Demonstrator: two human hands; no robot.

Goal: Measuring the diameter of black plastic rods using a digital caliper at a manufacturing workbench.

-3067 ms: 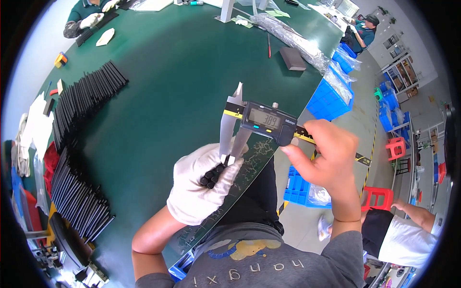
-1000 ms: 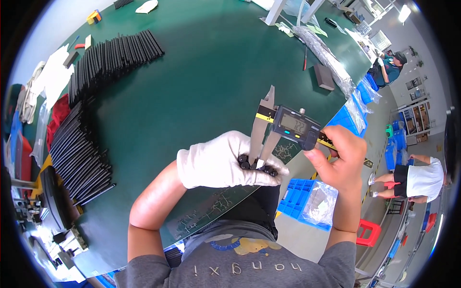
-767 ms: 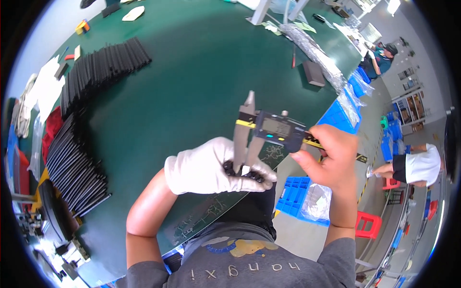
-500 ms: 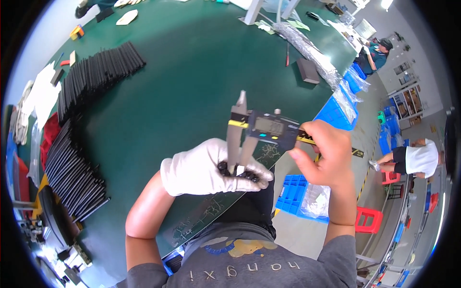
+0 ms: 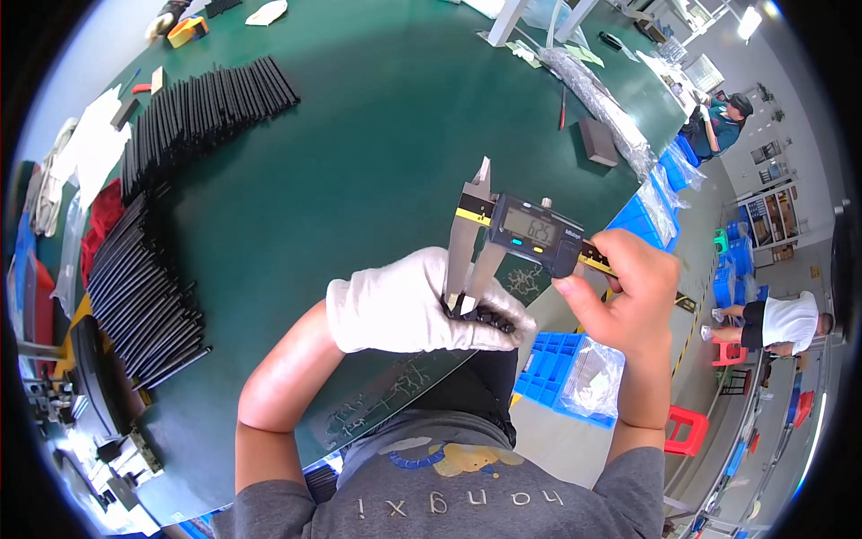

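My left hand [image 5: 395, 304], in a white glove, is closed around several black rods [image 5: 489, 318]; only their dark ends show between thumb and fingers. A digital caliper [image 5: 537, 232] with a grey display housing is in my bare right hand [image 5: 630, 286], its thumb and fingers closed on the beam. The caliper's long metal jaws point down into the gloved hand. Their tips are at the rod ends, slightly apart; the exact contact is hidden by the glove.
Two rows of black rods [image 5: 206, 108] lie on the green table [image 5: 359, 135] at the left. A dark block [image 5: 598, 142] and a plastic-wrapped bundle [image 5: 597, 103] lie at the far right. Blue crates [image 5: 546, 364] stand beyond the table's right edge. Two other people are farther off.
The whole view has shifted, so the table and both hands appear farther right. The caliper jaws have moved among the rod ends, and the display reading has changed.
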